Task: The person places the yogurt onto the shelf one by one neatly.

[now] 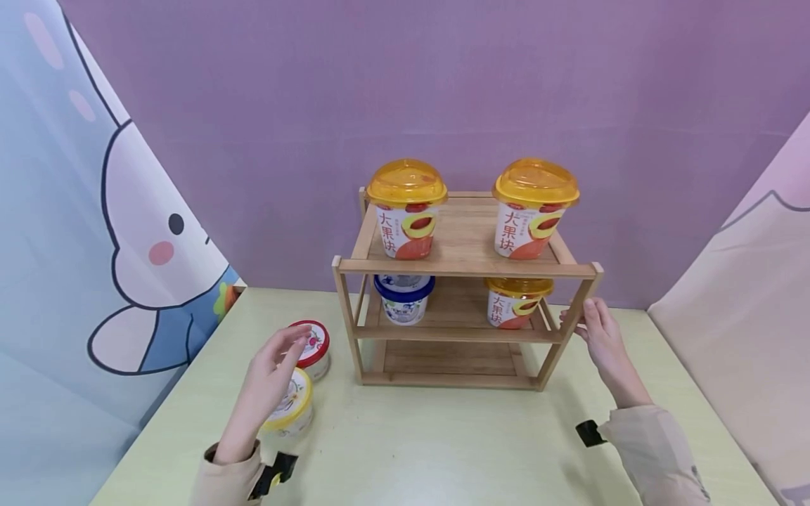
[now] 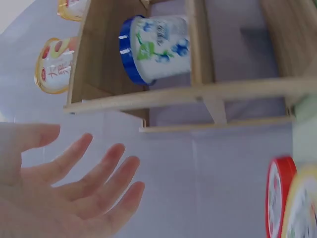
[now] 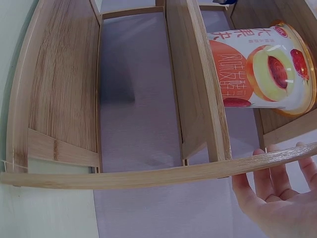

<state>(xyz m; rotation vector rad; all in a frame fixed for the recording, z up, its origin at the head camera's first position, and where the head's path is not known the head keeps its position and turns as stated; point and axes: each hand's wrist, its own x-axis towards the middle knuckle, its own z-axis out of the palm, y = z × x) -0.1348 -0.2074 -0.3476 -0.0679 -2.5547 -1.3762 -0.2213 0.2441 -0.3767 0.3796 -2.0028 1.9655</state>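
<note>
A three-level wooden rack (image 1: pixel 455 266) stands on the table. My right hand (image 1: pixel 604 337) is at its right side, fingers (image 3: pixel 265 173) passing around the slanted side post. My left hand (image 1: pixel 268 383) hovers left of the rack with loosely bent fingers, holding nothing. Beside and partly behind it are a red-lidded tub (image 1: pixel 319 355) and a yellow-lidded tub (image 1: pixel 297 411). Two fruit yogurt cups with domed orange lids, a left one (image 1: pixel 408 211) and a right one (image 1: pixel 531 211), stand on the top level. The middle level holds a blue-lidded tub (image 1: pixel 405 302) and another orange-lidded cup (image 1: pixel 515 306).
A pale green tabletop (image 1: pixel 405 450) extends in front of the rack. Behind hangs a purple cloth (image 1: pixel 455 84). A cartoon-printed cloth (image 1: pixel 158 232) borders the left side, and a pale cloth (image 1: pixel 747 281) the right.
</note>
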